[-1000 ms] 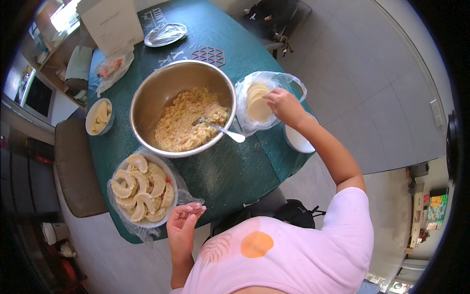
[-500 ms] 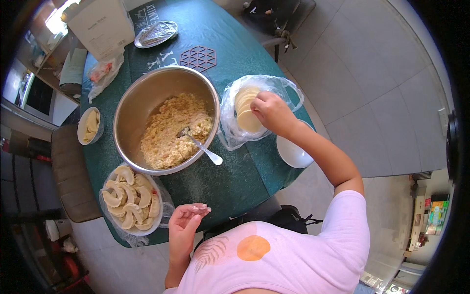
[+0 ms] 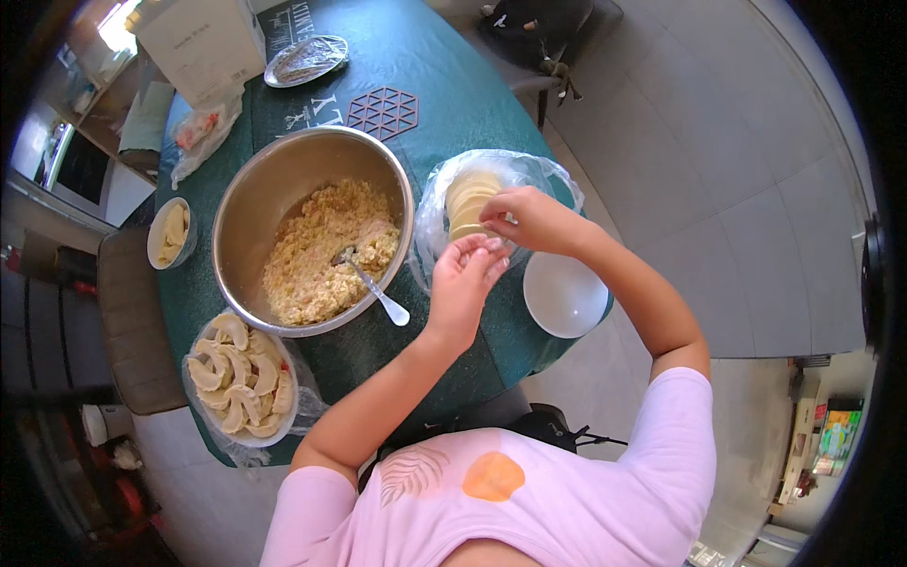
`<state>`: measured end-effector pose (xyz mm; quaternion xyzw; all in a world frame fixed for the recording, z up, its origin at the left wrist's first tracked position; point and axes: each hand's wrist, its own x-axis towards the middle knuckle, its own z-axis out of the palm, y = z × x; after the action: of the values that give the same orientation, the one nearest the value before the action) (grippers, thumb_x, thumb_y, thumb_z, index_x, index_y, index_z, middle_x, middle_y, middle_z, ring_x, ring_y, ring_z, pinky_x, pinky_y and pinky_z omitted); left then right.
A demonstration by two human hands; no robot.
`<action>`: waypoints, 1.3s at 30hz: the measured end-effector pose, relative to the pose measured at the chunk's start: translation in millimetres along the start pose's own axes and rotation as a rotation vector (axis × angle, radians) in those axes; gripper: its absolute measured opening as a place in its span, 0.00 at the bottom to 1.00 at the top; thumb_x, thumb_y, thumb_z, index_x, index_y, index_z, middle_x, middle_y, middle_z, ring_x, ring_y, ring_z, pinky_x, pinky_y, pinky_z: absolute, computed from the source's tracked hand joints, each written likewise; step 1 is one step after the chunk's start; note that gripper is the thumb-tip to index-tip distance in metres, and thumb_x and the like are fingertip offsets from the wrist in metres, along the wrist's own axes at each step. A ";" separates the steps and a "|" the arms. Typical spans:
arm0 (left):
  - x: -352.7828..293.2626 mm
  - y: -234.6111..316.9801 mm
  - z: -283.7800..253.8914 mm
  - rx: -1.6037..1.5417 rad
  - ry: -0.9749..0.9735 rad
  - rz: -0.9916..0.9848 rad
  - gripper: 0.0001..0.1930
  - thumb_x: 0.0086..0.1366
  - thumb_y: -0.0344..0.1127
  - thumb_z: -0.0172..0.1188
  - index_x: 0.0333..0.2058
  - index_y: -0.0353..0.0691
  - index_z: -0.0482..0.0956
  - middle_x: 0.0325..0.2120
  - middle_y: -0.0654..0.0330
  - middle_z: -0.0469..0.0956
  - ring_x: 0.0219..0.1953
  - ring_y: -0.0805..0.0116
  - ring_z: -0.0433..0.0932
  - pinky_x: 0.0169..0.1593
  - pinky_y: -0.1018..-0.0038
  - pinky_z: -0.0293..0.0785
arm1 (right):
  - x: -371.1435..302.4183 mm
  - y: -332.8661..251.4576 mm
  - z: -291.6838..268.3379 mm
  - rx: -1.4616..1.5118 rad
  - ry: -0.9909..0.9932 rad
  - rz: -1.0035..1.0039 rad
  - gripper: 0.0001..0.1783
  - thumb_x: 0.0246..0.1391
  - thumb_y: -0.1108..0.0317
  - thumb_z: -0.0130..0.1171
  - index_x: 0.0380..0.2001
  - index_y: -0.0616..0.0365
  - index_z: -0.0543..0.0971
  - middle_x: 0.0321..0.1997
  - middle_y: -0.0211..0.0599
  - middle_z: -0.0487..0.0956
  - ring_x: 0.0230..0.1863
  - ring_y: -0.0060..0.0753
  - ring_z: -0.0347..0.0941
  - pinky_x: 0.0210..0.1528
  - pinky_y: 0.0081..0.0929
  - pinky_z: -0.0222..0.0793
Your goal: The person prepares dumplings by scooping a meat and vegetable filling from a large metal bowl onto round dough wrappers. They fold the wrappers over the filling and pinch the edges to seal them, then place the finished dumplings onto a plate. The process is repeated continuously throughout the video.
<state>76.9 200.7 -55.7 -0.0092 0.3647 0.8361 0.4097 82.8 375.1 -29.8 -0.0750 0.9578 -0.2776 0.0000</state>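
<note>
My right hand [image 3: 535,219] reaches in from the right over a stack of round, pale dumpling wrappers [image 3: 470,196]. Its fingertips pinch the edge of a wrapper near the stack's close end. Just below, my left hand [image 3: 463,288] is raised beside the stack, its fingers loosely bent and a little apart; nothing shows in them. The wrappers lie overlapping in a clear plastic bag [image 3: 433,217]. To the left stands a big steel bowl [image 3: 227,236] of crumbly yellowish filling [image 3: 326,260], with a metal spoon [image 3: 385,302] leaning out over the rim.
A plate of folded dumplings [image 3: 241,378] on plastic sits at the near left. A white bowl [image 3: 565,295] stands by my right forearm. Farther off are a small bowl of pale pieces [image 3: 172,234], a hexagonal trivet [image 3: 383,113], a wrapped plate [image 3: 307,61] and a white box [image 3: 203,52].
My left hand has moved up and right from the table's near edge to the wrappers, close to my right hand. The right hand stays at the stack, its fingertips slightly lower.
</note>
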 end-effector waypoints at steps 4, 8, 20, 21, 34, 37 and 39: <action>31.9 -9.7 -0.9 0.023 0.089 -0.070 0.11 0.69 0.30 0.44 0.45 0.30 0.65 0.43 0.51 0.72 0.48 0.61 0.74 0.56 0.66 0.70 | 6.3 10.7 -9.2 0.058 -0.105 0.064 0.08 0.47 0.72 0.62 0.32 0.62 0.81 0.32 0.45 0.80 0.33 0.41 0.77 0.39 0.31 0.72; 41.6 -14.3 -7.7 0.014 0.080 -0.111 0.12 0.70 0.33 0.43 0.46 0.30 0.65 0.43 0.51 0.72 0.48 0.61 0.74 0.55 0.66 0.71 | 14.0 7.4 -17.3 0.062 -0.201 0.093 0.08 0.47 0.72 0.61 0.33 0.62 0.81 0.31 0.45 0.81 0.33 0.39 0.77 0.40 0.30 0.72; 45.4 -9.2 -11.7 -0.007 0.098 -0.144 0.13 0.71 0.36 0.41 0.45 0.30 0.66 0.43 0.51 0.73 0.48 0.60 0.74 0.54 0.66 0.71 | 18.5 9.9 -21.2 0.180 -0.290 0.131 0.09 0.47 0.74 0.61 0.34 0.62 0.81 0.31 0.43 0.81 0.32 0.35 0.78 0.40 0.27 0.73; 46.0 -11.3 -14.0 -0.009 0.095 -0.138 0.13 0.71 0.36 0.41 0.44 0.30 0.66 0.43 0.51 0.73 0.48 0.60 0.74 0.54 0.66 0.71 | 18.9 10.4 -20.7 0.175 -0.290 0.124 0.09 0.47 0.74 0.61 0.34 0.62 0.81 0.31 0.43 0.81 0.32 0.35 0.78 0.40 0.27 0.73; 58.8 -13.4 -11.3 0.614 0.056 -0.069 0.12 0.62 0.31 0.58 0.37 0.27 0.71 0.31 0.55 0.78 0.27 0.68 0.80 0.31 0.78 0.80 | 17.9 13.9 -21.7 0.103 -0.257 0.106 0.09 0.44 0.75 0.60 0.32 0.63 0.82 0.28 0.46 0.81 0.30 0.38 0.78 0.38 0.27 0.73; 62.4 -11.8 -11.3 0.677 0.080 -0.092 0.10 0.63 0.30 0.57 0.36 0.26 0.71 0.29 0.55 0.78 0.25 0.68 0.80 0.28 0.78 0.79 | 18.2 15.5 -20.5 0.098 -0.258 0.097 0.09 0.44 0.74 0.61 0.32 0.63 0.81 0.29 0.45 0.81 0.30 0.38 0.78 0.37 0.28 0.73; 62.9 -11.8 -14.9 0.651 0.069 -0.098 0.10 0.63 0.30 0.56 0.37 0.26 0.71 0.28 0.55 0.78 0.25 0.68 0.80 0.28 0.78 0.79 | 17.3 15.6 -20.9 0.065 -0.269 0.082 0.09 0.44 0.73 0.61 0.32 0.63 0.81 0.29 0.45 0.81 0.30 0.39 0.78 0.37 0.29 0.73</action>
<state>39.2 238.9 -93.5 0.0764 0.6257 0.6539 0.4184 62.6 396.7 -19.6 -0.0722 0.9419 -0.2956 0.1421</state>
